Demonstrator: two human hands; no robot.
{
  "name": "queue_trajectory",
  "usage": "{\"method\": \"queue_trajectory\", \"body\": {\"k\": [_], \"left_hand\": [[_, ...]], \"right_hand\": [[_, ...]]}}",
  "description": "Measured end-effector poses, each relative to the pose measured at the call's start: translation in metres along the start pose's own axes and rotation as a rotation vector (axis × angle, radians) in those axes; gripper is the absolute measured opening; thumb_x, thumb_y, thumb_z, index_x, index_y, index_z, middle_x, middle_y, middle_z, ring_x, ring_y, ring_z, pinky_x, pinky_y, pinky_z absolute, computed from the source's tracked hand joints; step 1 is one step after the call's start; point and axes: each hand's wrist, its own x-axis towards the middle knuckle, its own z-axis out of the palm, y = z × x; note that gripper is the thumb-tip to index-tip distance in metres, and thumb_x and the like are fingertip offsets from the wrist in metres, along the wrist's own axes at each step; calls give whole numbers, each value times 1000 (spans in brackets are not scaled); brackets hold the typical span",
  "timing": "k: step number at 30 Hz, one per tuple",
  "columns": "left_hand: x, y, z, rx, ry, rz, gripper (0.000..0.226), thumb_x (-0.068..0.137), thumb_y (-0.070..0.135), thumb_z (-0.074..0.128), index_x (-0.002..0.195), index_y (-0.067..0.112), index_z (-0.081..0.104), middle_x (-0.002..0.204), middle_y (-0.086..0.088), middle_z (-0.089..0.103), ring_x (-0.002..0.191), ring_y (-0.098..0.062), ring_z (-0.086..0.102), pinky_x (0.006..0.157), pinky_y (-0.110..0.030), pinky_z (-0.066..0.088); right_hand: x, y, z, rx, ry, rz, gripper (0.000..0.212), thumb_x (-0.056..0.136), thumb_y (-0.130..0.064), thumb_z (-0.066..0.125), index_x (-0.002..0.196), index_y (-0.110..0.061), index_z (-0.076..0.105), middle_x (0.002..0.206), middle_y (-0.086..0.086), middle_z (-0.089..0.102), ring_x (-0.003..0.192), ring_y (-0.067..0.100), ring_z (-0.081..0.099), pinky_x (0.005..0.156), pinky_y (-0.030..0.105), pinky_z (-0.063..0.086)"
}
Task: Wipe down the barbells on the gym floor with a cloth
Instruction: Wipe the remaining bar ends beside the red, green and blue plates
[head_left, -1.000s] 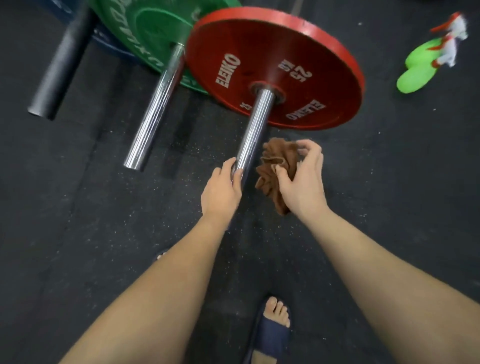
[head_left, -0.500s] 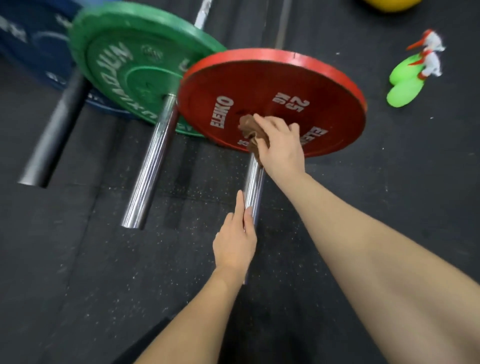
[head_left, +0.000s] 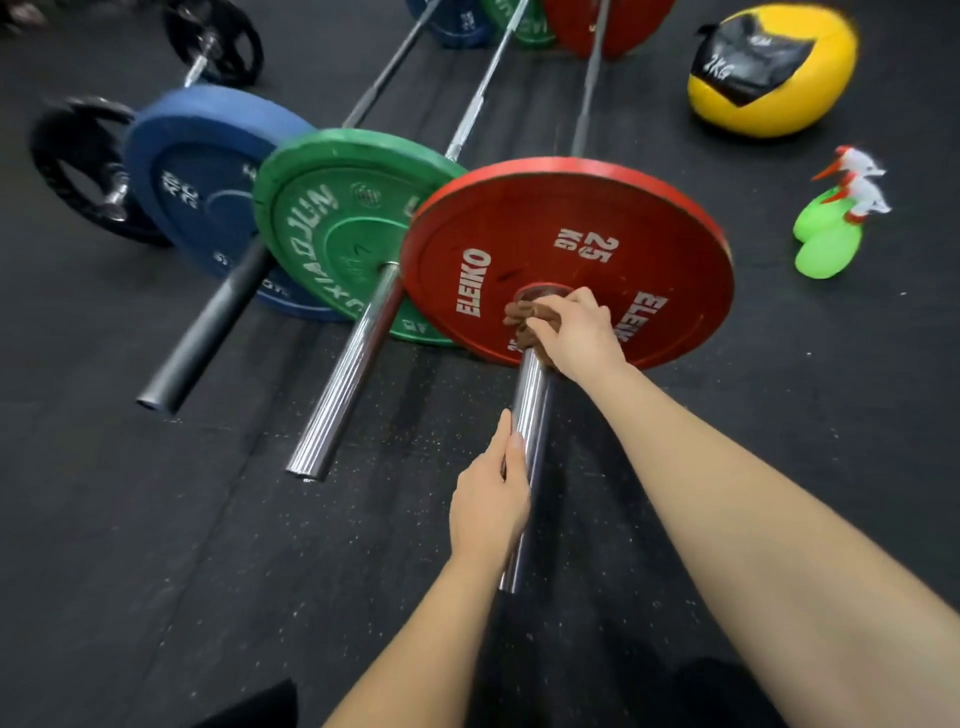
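1. the floor (head_left: 156, 545) is black rubber matting, speckled with pale flecks, with seams running between the mats.
2. three barbells lie side by side on it, their near ends pointing towards the person and their thin shafts running away to more coloured plates at the top edge of the view.
3. the nearest carries a red plate (head_left: 571, 223) marked eleiko and 25 kg; its chrome sleeve (head_left: 530, 405) juts out towards the camera.
4. the brown cloth (head_left: 524, 322) is bunched round that sleeve right against the red plate's hub.
5. the right hand (head_left: 587, 332) grips the cloth, fingers curled over it and round the sleeve.
6. the left hand (head_left: 488, 504) rests on the sleeve near its free end, thumb and forefinger lying straight along the metal; the other fingers are hidden, so i cannot tell whether they wrap it.
7. to the left stands a green plate (head_left: 332, 218) with a ribbed chrome sleeve, then a blue plate (head_left: 197, 176) with a dark sleeve; the plates overlap in view.
8. further left are small black plates (head_left: 72, 156) on short bars.
9. to the right, well apart from the barbells, lie a yellow and black medicine ball (head_left: 774, 78) and two green spray bottles (head_left: 831, 234) on their sides.
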Motion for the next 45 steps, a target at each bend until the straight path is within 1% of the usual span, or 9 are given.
{"method": "queue_trajectory", "body": {"k": [15, 21, 26, 28, 30, 32, 36, 40, 45], "left_hand": [[3, -4, 0, -122, 0, -16, 46, 107, 54, 31, 154, 52, 34, 111, 31, 56, 83, 12, 52, 84, -18, 40], [10, -14, 7, -94, 11, -41, 48, 103, 64, 27, 151, 60, 30, 128, 13, 68, 107, -12, 67, 101, -42, 54], [-5, -9, -2, -123, 49, -64, 47, 107, 55, 31, 152, 46, 43, 147, 15, 56, 133, -15, 54, 108, -38, 44], [-7, -12, -3, -167, 77, -110, 44, 106, 54, 34, 143, 42, 56, 137, 16, 63, 126, -15, 58, 103, -37, 46], [-4, -16, -3, -229, 62, -147, 38, 104, 54, 38, 102, 35, 71, 102, 13, 71, 100, -17, 65, 84, -35, 50], [-3, -22, -5, -338, 35, -188, 49, 102, 54, 44, 64, 24, 48, 66, 10, 53, 69, -14, 51, 65, -32, 40], [-3, -31, -7, -492, -37, -194, 60, 94, 66, 54, 72, 12, 63, 66, 3, 56, 66, -13, 52, 69, -33, 50], [-2, -30, -7, -540, -59, -244, 47, 91, 69, 58, 78, 28, 78, 78, 8, 75, 81, -19, 71, 84, -45, 61], [-5, -29, -9, -504, -46, -191, 53, 98, 61, 55, 61, 23, 62, 62, 12, 57, 65, -8, 53, 68, -24, 47]], "right_hand": [[-3, -2, 9, -156, 78, -19, 31, 107, -38, 48, 135, -30, 58, 130, 6, 45, 117, 27, 41, 93, 39, 50], [-37, 6, 22, -129, 87, -31, 31, 105, -40, 51, 134, -32, 60, 130, 4, 46, 115, 24, 44, 95, 38, 51], [-26, 1, 14, -164, 86, -28, 34, 105, -41, 50, 136, -31, 59, 129, 5, 48, 118, 26, 45, 97, 41, 52], [-15, -2, 13, -153, 115, 13, 33, 106, -40, 49, 136, -31, 59, 129, 6, 47, 119, 28, 45, 96, 41, 50], [-8, -2, 13, -84, 137, 46, 31, 105, -40, 50, 134, -31, 61, 127, 6, 46, 120, 29, 45, 97, 41, 48], [-11, -1, 15, -45, 143, 66, 31, 104, -40, 53, 132, -32, 62, 124, 4, 46, 119, 29, 47, 97, 41, 49], [-48, 2, 24, -90, 106, -25, 27, 103, -38, 55, 129, -32, 63, 121, 1, 45, 112, 24, 46, 94, 39, 51], [-70, 7, 24, -89, 40, -96, 26, 102, -38, 57, 127, -34, 65, 117, -2, 46, 109, 19, 46, 94, 34, 50], [-32, 4, 13, -108, 68, -52, 31, 102, -41, 57, 132, -33, 63, 122, 0, 50, 114, 26, 51, 97, 43, 53]]}}
